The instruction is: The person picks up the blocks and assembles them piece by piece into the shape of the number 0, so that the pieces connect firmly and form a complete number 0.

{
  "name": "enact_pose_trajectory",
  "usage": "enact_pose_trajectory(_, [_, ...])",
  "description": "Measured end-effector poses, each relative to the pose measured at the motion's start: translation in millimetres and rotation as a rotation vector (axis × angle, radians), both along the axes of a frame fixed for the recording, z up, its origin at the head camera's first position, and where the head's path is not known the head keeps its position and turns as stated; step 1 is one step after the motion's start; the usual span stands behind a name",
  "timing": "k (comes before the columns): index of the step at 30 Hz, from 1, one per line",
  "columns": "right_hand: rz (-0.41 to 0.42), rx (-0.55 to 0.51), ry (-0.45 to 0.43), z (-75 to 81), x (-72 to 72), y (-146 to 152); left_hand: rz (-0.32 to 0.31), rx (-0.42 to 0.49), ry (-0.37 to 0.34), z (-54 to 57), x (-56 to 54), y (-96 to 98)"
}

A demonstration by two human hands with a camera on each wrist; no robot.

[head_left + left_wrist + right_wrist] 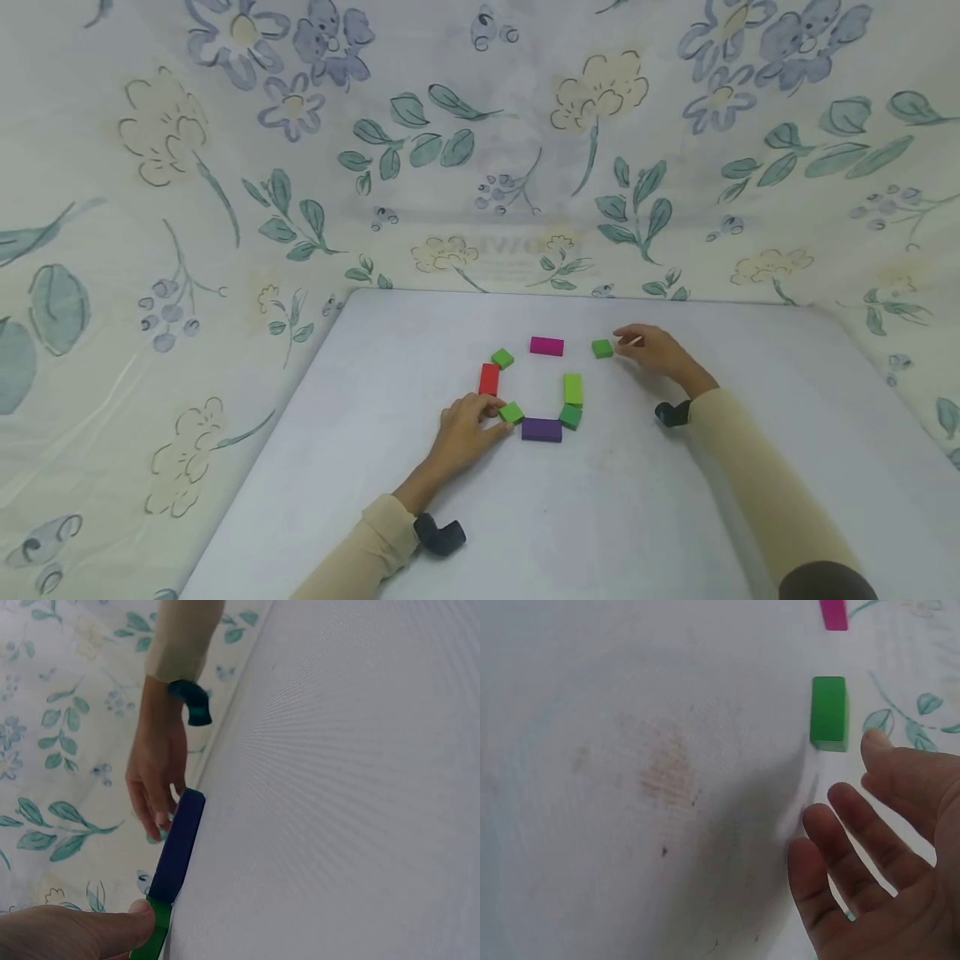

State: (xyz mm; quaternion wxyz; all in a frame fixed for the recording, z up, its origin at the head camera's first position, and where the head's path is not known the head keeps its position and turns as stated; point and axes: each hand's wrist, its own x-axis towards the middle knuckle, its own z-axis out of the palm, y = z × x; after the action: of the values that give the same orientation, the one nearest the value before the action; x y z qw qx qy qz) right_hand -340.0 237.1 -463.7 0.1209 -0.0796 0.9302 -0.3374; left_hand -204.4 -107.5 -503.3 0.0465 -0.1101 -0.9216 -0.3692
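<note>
My left hand (467, 429) pinches a small green block (512, 412) between thumb and fingers at the near left corner of a ring of blocks. Beside that block lies a purple block (542, 430); in the left wrist view my thumb (124, 930) presses the green one right at the purple block's end. A red block (489, 379) sits just beyond my left fingers. My right hand (656, 352) holds nothing, its fingers loosely bent, next to another green block (829, 709) at the far right. In the right wrist view thumb and fingers stand apart from it.
A magenta block (547, 346) lies at the far side, with a green block (502, 358) to its left. On the right are a lime block (573, 390) and a darker green block (571, 417). The white table (622, 517) ends at a floral cloth (480, 150).
</note>
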Motion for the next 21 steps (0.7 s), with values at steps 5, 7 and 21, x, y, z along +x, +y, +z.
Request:
enact_pose_trajectory(5, [0.046, 0.025, 0.004, -0.8, -2.9, -4.5, 0.004, -0.001, -0.007, 0.3, -0.3, -0.5])
enact_pose_trajectory(7, [0.045, 0.026, 0.001, -0.8, -3.2, -5.5, 0.003, -0.006, -0.006, 0.3, -0.1, -0.7])
enact_pose_trajectory(21, [0.1, -0.108, 0.12, -0.1, 40.8, -31.8, 0.002, -0.007, -0.009, -0.6, -0.5, -1.0])
